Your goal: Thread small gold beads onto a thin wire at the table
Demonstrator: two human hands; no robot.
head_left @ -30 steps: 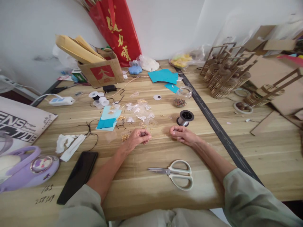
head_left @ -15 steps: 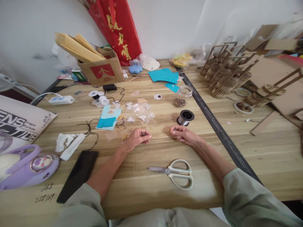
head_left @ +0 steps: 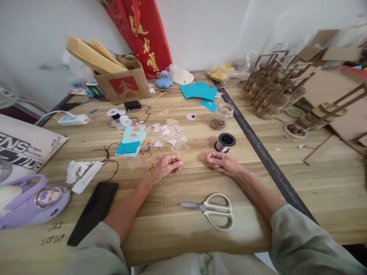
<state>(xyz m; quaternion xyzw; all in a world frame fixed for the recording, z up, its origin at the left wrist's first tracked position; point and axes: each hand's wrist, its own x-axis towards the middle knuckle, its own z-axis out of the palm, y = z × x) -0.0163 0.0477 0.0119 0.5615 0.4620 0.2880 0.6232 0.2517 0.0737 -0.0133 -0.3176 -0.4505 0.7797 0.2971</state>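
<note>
My left hand (head_left: 169, 165) is closed in a pinch above the wooden table. A thin gold-coloured strand (head_left: 193, 164) runs from its fingertips to my right hand (head_left: 222, 162), which pinches the other end; whether it is thread or wire is too fine to tell. Small gold beads (head_left: 151, 165) lie just left of my left hand. Behind my right hand stands a black spool (head_left: 225, 143) wound with clear or silvery line. Scissors with white handles (head_left: 210, 208) rest in front of both hands, blades pointing left.
Small bags of findings (head_left: 169, 131) and blue paper (head_left: 129, 148) lie beyond my left hand. A jar of coloured beads (head_left: 218, 123) is past the spool. A black phone (head_left: 93, 214) is at left; bamboo baskets (head_left: 269, 97) stand at back right.
Both hands hold nearly the same place and pinch. The view has shifted very slightly; nothing on the table has visibly moved.
</note>
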